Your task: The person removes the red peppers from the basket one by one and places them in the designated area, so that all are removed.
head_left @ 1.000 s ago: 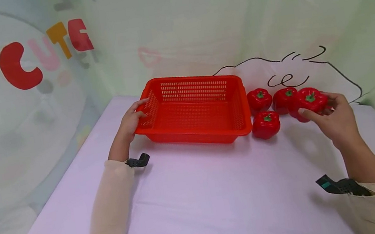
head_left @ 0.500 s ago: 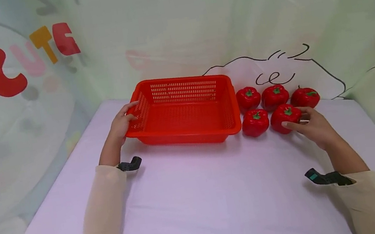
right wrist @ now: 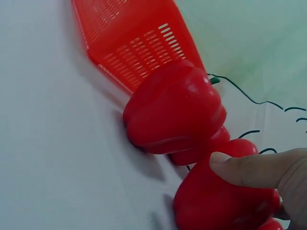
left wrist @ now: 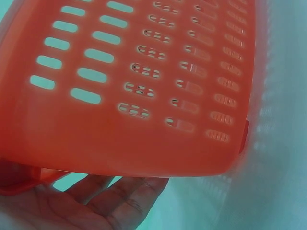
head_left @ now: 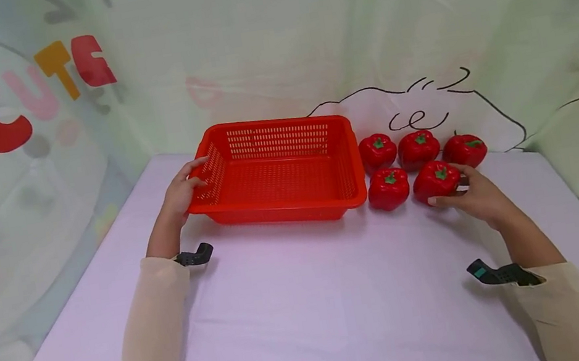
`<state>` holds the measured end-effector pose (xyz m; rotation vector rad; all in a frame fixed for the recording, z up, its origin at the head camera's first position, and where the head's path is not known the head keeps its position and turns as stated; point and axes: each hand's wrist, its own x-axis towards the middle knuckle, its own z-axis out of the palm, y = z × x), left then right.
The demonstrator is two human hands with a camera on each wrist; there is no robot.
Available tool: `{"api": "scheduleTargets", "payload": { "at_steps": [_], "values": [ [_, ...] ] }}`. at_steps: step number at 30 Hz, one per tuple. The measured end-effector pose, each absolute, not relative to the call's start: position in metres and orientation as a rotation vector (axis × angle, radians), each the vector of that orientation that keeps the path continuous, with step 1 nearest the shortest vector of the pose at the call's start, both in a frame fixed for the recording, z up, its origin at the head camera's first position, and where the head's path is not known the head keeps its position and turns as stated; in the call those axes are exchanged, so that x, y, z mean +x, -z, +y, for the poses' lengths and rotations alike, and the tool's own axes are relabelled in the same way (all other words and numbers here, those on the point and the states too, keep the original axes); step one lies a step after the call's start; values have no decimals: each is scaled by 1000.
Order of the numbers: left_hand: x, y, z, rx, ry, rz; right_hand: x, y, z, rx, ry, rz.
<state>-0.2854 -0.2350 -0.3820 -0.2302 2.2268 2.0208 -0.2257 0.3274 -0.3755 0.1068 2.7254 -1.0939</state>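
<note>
My left hand (head_left: 179, 192) grips the left rim of a red plastic basket (head_left: 277, 212) with slotted walls and nothing inside. From below, the left wrist view catches the fingers (left wrist: 129, 199) at the basket's edge. My right hand (head_left: 483, 199) holds a shiny red bell pepper (head_left: 435, 180) with a green stem, thumb in front and fingers at its right side. To its left, beside the basket, stands another bell pepper (head_left: 389, 189). Behind them is a row of three more, left (head_left: 378, 153), middle (head_left: 418, 150) and right (head_left: 465, 150).
A white cloth covers the table (head_left: 308, 302), which ends close behind the peppers and basket. A pale printed curtain (head_left: 246, 43) hangs at the back and sides. Small dark wrist cameras sit at the left cuff (head_left: 195, 255) and right cuff (head_left: 500, 274).
My right hand has brought its bell pepper down and left into the front row, uncovering the pepper at the back right. My left hand stays on the basket; the head view has shifted slightly.
</note>
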Motion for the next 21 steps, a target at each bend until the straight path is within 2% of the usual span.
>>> {"api": "scheduleTargets", "payload": {
  "at_steps": [11,15,21],
  "values": [
    [-289,382,-240,-165,-2049,2181,-202,331,313,30,992,2881],
    [-288,379,-244,-120,-1985,2335,-195,321,300,-45,955,2973],
    [-261,347,-248,-7,-1388,3046,-185,313,270,-126,807,3034]
  ]
}}
